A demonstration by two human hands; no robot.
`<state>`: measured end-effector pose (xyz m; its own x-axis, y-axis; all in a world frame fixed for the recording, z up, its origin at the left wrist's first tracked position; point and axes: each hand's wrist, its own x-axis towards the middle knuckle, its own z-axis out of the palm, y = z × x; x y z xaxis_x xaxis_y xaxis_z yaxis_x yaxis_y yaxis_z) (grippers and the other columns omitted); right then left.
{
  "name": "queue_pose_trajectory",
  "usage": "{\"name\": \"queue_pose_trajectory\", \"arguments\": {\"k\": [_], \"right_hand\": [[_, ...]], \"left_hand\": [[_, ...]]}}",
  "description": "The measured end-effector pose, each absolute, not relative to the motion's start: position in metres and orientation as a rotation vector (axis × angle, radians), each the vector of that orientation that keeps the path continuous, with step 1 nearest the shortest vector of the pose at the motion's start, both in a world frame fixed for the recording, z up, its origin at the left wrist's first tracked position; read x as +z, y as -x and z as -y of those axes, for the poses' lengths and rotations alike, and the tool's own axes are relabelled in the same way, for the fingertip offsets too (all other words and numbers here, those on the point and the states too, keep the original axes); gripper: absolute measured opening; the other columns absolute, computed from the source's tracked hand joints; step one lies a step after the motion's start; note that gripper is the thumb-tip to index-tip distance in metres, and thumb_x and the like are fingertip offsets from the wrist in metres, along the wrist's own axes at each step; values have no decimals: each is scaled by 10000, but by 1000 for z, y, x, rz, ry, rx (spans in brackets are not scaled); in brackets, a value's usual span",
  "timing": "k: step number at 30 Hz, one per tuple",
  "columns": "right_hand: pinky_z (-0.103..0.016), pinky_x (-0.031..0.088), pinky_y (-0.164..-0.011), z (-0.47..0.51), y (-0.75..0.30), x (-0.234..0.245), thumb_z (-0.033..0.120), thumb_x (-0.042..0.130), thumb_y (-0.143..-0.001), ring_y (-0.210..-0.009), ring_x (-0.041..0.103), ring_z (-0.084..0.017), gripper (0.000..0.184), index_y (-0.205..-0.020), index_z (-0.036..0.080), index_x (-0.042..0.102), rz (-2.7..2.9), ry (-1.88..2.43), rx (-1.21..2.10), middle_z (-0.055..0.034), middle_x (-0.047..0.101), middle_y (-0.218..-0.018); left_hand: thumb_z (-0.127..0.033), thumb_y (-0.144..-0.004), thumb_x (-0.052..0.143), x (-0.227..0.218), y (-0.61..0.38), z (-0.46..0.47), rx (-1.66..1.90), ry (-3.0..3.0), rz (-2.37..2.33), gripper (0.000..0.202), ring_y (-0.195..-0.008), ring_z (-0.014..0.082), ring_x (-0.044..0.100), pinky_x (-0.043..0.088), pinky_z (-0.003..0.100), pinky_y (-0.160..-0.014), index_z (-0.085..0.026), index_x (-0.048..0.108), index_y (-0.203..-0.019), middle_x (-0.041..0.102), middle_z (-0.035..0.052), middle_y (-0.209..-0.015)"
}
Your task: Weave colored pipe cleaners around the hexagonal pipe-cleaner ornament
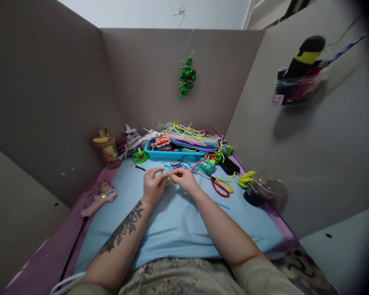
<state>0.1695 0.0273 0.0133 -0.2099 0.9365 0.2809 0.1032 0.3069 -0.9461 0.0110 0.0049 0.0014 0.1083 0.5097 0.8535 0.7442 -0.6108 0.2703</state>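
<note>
My left hand [153,183] and my right hand [184,179] meet over the light blue cloth [178,221], fingers pinched together on a small green pipe-cleaner piece [168,176] held between them. A ring shows on my left hand and a tattoo runs along that forearm. Just beyond the hands lie loose blue and pink pipe cleaners [184,164]. A blue tray [172,155] heaped with colourful pipe cleaners stands behind them.
A pink glue gun [99,199] lies at the left. Red and yellow scissors [222,186] lie at the right, next to a clear lidded cup [264,190]. A jar [107,150] stands back left. A green figure [187,78] hangs on the cardboard wall.
</note>
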Motion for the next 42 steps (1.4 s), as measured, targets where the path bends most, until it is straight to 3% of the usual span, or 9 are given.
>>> {"name": "queue_pose_trajectory", "arguments": {"k": [10,14,19,24,29,36,42], "right_hand": [[-227,428,-488,-32,-170,13,319,638,-669,-471,510,-100,160,-685,160,624,1369,905,1220,27,563,-538],[-229,426,-509,-29,-171,15,287,596,-716,-527,519,-113,124,-705,169,632,1545,960,957,9,577,-590],[-294,465,-729,-24,-175,20,197,545,-799,-785,580,-166,133,-794,192,678,1876,811,501,-45,644,-798],[-309,453,-784,-24,-182,20,165,499,-859,-866,567,-176,187,-926,200,670,2078,764,218,-66,630,-886],[-295,428,-763,-23,-189,26,184,489,-876,-872,537,-186,201,-932,215,679,2206,816,-70,-79,622,-905],[-294,405,-744,-17,-192,38,194,459,-892,-847,518,-184,222,-903,221,680,2233,773,-146,-74,626,-883],[-296,391,-754,-16,-194,40,172,438,-893,-843,517,-177,240,-870,208,674,2233,754,-152,-70,631,-876]], "left_hand": [[-241,-803,595,3,-20,2,-1443,2194,1320,185,-1011,220,533,397,418,-922,-275,667,-970,620,54,-1116],[-288,-820,571,3,-19,0,-1576,2106,1454,164,-1120,240,483,359,451,-993,-230,664,-943,559,86,-1146],[-291,-836,537,-3,-15,-6,-1495,2244,1475,188,-1335,293,250,249,537,-1065,-247,682,-947,438,81,-1314],[-293,-816,569,-4,-14,-8,-1459,2319,1483,179,-1375,323,162,202,594,-1064,-259,686,-947,359,72,-1404],[-294,-815,572,-3,-18,-7,-1448,2363,1556,159,-1389,364,99,206,679,-1005,-255,690,-913,318,74,-1451],[-293,-816,572,0,-20,-4,-1459,2423,1559,172,-1400,385,7,203,702,-984,-254,696,-928,253,75,-1494],[-319,-794,602,6,-20,-4,-1511,2431,1548,136,-1403,373,18,194,689,-1002,-221,695,-791,254,59,-1498]]}}
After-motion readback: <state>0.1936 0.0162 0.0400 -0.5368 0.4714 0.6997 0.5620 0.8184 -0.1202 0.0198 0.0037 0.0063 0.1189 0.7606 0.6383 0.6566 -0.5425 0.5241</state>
